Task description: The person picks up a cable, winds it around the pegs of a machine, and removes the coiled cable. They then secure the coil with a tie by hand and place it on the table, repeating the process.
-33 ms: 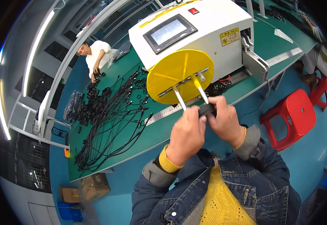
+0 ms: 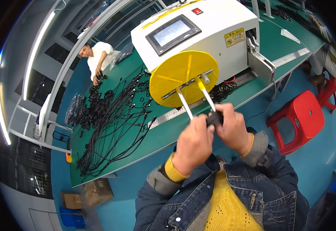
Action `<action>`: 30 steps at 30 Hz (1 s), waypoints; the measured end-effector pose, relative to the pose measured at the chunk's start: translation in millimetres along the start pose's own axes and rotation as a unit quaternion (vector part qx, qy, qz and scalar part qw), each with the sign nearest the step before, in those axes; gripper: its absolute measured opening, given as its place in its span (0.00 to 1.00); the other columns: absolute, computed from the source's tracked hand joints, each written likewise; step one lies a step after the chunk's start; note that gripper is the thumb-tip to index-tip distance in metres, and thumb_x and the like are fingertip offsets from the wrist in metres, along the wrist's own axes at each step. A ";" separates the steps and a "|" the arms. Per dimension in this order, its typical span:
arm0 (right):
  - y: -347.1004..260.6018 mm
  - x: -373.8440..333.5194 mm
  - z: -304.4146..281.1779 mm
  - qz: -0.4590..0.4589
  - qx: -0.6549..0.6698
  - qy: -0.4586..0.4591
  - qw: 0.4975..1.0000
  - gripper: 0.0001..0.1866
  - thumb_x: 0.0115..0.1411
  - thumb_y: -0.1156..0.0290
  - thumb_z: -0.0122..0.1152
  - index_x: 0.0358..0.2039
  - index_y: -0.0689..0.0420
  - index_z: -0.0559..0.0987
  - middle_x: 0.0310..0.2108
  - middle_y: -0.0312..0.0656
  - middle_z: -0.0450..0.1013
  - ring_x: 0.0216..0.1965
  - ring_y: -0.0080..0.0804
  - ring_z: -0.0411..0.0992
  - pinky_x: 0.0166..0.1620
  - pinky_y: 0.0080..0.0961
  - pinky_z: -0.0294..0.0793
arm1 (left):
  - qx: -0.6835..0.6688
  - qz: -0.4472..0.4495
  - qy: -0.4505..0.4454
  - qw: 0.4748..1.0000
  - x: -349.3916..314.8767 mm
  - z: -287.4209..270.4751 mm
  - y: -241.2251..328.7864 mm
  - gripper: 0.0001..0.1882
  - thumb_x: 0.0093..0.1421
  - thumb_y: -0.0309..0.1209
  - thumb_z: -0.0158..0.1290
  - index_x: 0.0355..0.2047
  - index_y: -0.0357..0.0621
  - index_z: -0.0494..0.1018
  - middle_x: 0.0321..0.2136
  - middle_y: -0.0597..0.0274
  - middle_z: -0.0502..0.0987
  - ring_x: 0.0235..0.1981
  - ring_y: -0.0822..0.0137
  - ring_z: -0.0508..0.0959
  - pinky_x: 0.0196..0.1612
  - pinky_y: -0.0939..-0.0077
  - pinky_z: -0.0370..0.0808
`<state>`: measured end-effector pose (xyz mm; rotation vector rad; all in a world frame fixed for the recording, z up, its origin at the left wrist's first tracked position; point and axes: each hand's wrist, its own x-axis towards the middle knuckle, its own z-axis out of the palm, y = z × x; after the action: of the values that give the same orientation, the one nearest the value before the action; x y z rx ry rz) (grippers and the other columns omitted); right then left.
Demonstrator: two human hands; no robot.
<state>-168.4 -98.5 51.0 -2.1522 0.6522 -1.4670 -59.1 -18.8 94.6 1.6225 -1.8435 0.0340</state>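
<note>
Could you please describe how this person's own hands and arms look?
The left hand and right hand are bare, without gloves. Dark blue denim sleeves end in grey cuffs, with yellow inner cuffs showing on both sides, more broadly on the left.

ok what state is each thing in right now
left hand, fingers curled on black bundle
right hand, gripping black bundle
black bundle, held between both hands
screen, lit
yellow disc, attached to machine
long black cables, lying uncoiled
nearer red stool, upright, unoccupied
light tubes, lit
</note>
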 end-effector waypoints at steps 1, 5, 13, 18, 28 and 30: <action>0.4 -8.2 -2.0 0.003 -0.002 0.002 1.000 0.17 0.46 0.78 0.58 0.37 0.62 0.66 0.21 0.49 0.70 0.22 0.46 0.71 0.24 0.34 0.69 | 0.011 -0.002 -0.001 1.000 -11.9 4.0 9.7 0.12 0.56 0.29 0.47 0.37 0.35 0.62 0.26 0.46 0.67 0.25 0.45 0.70 0.28 0.60 0.69; 12.3 -53.7 -10.3 0.016 -0.068 -0.103 0.992 0.14 0.47 0.76 0.58 0.33 0.63 0.66 0.17 0.47 0.69 0.19 0.44 0.71 0.21 0.35 0.68 | -0.012 -0.056 -0.052 0.997 -51.1 31.6 11.8 0.13 0.55 0.30 0.48 0.36 0.34 0.61 0.28 0.44 0.68 0.25 0.44 0.71 0.28 0.58 0.69; 25.8 -106.7 8.9 -0.008 -0.053 -0.312 0.949 0.09 0.50 0.72 0.51 0.27 0.61 0.62 0.11 0.47 0.67 0.15 0.44 0.69 0.18 0.35 0.67 | -0.174 -0.045 -0.102 0.978 -103.4 66.1 -56.8 0.15 0.61 0.36 0.41 0.37 0.33 0.64 0.35 0.41 0.69 0.30 0.44 0.72 0.35 0.63 0.70; 17.2 -107.2 13.2 0.006 -0.006 -0.322 0.947 0.10 0.48 0.74 0.51 0.28 0.62 0.62 0.12 0.50 0.67 0.16 0.48 0.69 0.19 0.38 0.67 | -0.375 -0.254 -0.208 0.867 -96.6 64.0 -53.6 0.17 0.64 0.37 0.35 0.36 0.35 0.68 0.31 0.47 0.72 0.29 0.53 0.73 0.36 0.67 0.69; 49.0 -89.2 32.3 -0.020 -0.041 -0.356 0.933 0.13 0.48 0.68 0.53 0.28 0.61 0.63 0.14 0.48 0.68 0.19 0.49 0.70 0.21 0.39 0.67 | -0.512 -0.483 -0.362 0.611 -65.4 48.6 -51.7 0.18 0.59 0.43 0.47 0.34 0.38 0.70 0.21 0.61 0.73 0.19 0.72 0.74 0.19 0.79 0.71; 48.6 -79.7 30.3 -0.022 -0.056 -0.406 0.912 0.12 0.48 0.68 0.52 0.27 0.62 0.64 0.15 0.48 0.69 0.19 0.49 0.70 0.22 0.39 0.67 | -0.492 -0.481 -0.393 0.610 -67.4 56.8 -63.3 0.17 0.57 0.42 0.51 0.32 0.38 0.70 0.22 0.62 0.74 0.18 0.74 0.73 0.18 0.82 0.70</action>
<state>-171.9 -85.0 -46.1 -2.5796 0.3725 -0.4349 -28.9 0.8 -7.8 1.5304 -0.7395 -2.0433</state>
